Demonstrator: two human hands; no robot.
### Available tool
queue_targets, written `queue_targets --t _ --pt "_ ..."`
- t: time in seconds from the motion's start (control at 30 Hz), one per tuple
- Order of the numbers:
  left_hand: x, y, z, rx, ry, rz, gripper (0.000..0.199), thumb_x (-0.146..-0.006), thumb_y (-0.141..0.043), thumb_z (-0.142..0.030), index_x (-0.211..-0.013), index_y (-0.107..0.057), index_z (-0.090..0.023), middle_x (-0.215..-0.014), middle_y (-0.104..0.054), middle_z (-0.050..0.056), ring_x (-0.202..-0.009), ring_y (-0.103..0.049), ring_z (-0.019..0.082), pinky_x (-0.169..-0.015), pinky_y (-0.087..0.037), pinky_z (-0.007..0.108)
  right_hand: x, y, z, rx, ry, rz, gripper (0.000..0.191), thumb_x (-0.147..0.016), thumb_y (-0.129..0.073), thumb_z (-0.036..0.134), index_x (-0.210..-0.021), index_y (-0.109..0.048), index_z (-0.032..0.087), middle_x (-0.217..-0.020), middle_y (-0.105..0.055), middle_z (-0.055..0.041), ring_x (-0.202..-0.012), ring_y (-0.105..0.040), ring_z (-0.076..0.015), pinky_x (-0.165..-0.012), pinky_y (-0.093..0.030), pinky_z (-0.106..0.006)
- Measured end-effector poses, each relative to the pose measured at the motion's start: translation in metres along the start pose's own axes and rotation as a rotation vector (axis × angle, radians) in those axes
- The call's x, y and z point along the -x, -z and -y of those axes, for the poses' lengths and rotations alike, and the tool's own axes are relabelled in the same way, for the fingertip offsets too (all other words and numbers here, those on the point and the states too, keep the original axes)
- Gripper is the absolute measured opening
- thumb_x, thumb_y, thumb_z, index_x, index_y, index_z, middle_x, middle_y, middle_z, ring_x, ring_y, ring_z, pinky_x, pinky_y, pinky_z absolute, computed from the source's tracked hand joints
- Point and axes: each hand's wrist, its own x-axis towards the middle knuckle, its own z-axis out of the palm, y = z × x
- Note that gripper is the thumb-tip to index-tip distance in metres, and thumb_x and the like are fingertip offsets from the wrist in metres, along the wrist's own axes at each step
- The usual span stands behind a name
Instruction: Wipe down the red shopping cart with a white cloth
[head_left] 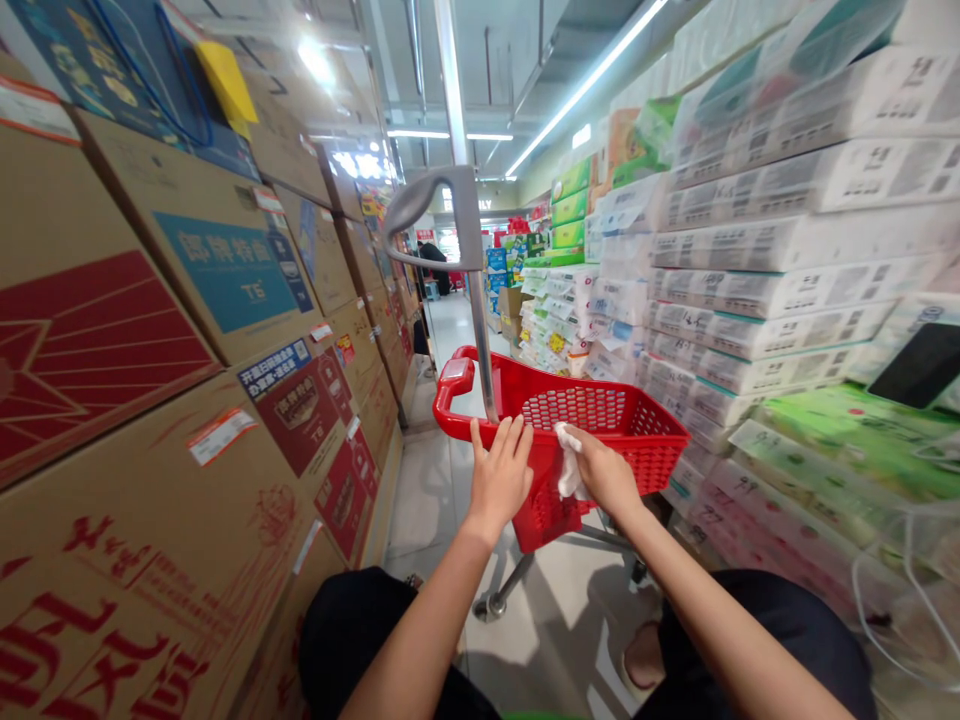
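Observation:
A red plastic shopping cart basket with perforated walls stands in front of me, on a metal frame with a pole and a grey handle. My left hand rests on the near rim, its fingers stretched out and apart. My right hand is closed around a crumpled white cloth, which touches the near wall just below the rim. Whether the cloth is fabric or paper tissue I cannot tell. The inside of the basket shows only in part.
Stacked cardboard cartons form a wall on the left. Piled tissue packs line the right, with a black phone lying on them. A tiled aisle runs ahead, with a person in dark clothing far off.

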Motion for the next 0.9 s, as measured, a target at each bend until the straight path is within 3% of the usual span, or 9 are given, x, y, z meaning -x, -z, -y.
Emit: queue_targets --t 0.13,0.2,0.3,0.43,0.5,0.57,0.73,0.8,0.9 --pt "-0.004 -0.002 -0.001 -0.023 -0.004 -0.043 0.060 -0.093 -0.044 -0.019 -0.153 -0.040 -0.011 -0.164 -0.034 0.012 -0.153 -0.030 0.023 -0.129 -0.006 0.054 -0.010 -0.007 0.050 -0.144 0.178 -0.004 0.054 -0.099 -0.042 0.023 -0.151 -0.046 0.034 -0.152 -0.053 0.0007 -0.127 -0.062 -0.0217 -0.099 -0.055 -0.034" --pt "-0.004 -0.002 0.002 -0.036 -0.007 -0.064 0.059 -0.094 -0.044 -0.019 -0.152 -0.041 -0.009 -0.164 -0.033 0.014 -0.153 -0.030 0.023 -0.129 -0.013 0.051 -0.009 -0.007 0.060 -0.196 0.246 0.005 0.056 -0.098 -0.043 0.021 -0.153 -0.043 0.034 -0.154 -0.051 0.0006 -0.130 -0.059 -0.0207 -0.102 -0.054 -0.035" --pt "-0.001 -0.002 0.006 -0.047 -0.016 -0.065 0.060 -0.093 -0.045 -0.018 -0.152 -0.040 -0.011 -0.160 -0.040 0.012 -0.150 -0.035 0.023 -0.128 -0.015 0.053 -0.002 -0.004 0.046 -0.200 0.248 0.025 0.056 -0.099 -0.044 0.023 -0.154 -0.042 0.037 -0.154 -0.051 0.0011 -0.130 -0.059 -0.0205 -0.102 -0.054 -0.035" --pt "0.004 -0.002 0.003 -0.032 -0.019 -0.035 0.061 -0.092 -0.052 -0.020 -0.152 -0.044 -0.021 -0.156 -0.048 0.007 -0.148 -0.038 0.027 -0.128 -0.009 0.060 0.009 0.003 -0.002 -0.038 0.041 0.031 0.052 -0.101 -0.041 0.028 -0.152 -0.044 0.038 -0.151 -0.055 0.0001 -0.118 -0.068 -0.0240 -0.090 -0.059 -0.038" --pt "0.002 -0.004 -0.003 -0.025 0.006 -0.027 0.060 -0.091 -0.055 -0.021 -0.150 -0.047 -0.024 -0.155 -0.049 0.007 -0.148 -0.037 0.030 -0.127 -0.009 0.062 0.011 0.006 -0.015 0.047 -0.039 0.038 0.051 -0.101 -0.040 0.029 -0.151 -0.045 0.036 -0.148 -0.058 -0.0026 -0.109 -0.071 -0.0256 -0.085 -0.060 -0.040" --pt "-0.001 -0.006 -0.011 -0.026 0.022 -0.019 0.061 -0.089 -0.058 -0.021 -0.149 -0.049 -0.021 -0.153 -0.050 0.010 -0.147 -0.038 0.031 -0.127 -0.013 0.059 0.010 0.007 -0.011 0.081 -0.046 0.047 0.050 -0.101 -0.039 0.028 -0.151 -0.047 0.034 -0.145 -0.061 -0.0044 -0.104 -0.073 -0.0255 -0.085 -0.060 -0.039" --pt "-0.009 -0.013 -0.023 -0.022 0.020 -0.001 0.059 -0.089 -0.057 -0.020 -0.147 -0.049 -0.014 -0.151 -0.051 0.015 -0.146 -0.040 0.031 -0.127 -0.022 0.051 0.002 0.000 0.023 0.005 0.112 0.027 0.055 -0.099 -0.041 0.025 -0.153 -0.041 0.037 -0.155 -0.050 0.0004 -0.119 -0.067 -0.0212 -0.089 -0.057 -0.032" --pt "-0.009 -0.013 -0.020 -0.021 0.003 0.003 0.060 -0.088 -0.057 -0.018 -0.148 -0.048 -0.014 -0.151 -0.050 0.015 -0.146 -0.039 0.031 -0.127 -0.021 0.052 0.002 -0.001 0.018 0.041 0.083 0.039 0.055 -0.100 -0.040 0.026 -0.154 -0.041 0.038 -0.154 -0.051 0.0000 -0.113 -0.070 -0.0216 -0.085 -0.058 -0.033" --pt "-0.006 -0.012 -0.015 -0.017 -0.010 0.008 0.064 -0.087 -0.059 -0.019 -0.149 -0.046 -0.013 -0.151 -0.049 0.016 -0.147 -0.037 0.032 -0.128 -0.019 0.051 0.007 0.005 -0.016 0.119 -0.023 0.051 0.052 -0.101 -0.039 0.028 -0.152 -0.045 0.036 -0.147 -0.058 -0.0029 -0.105 -0.073 -0.0235 -0.082 -0.058 -0.035"
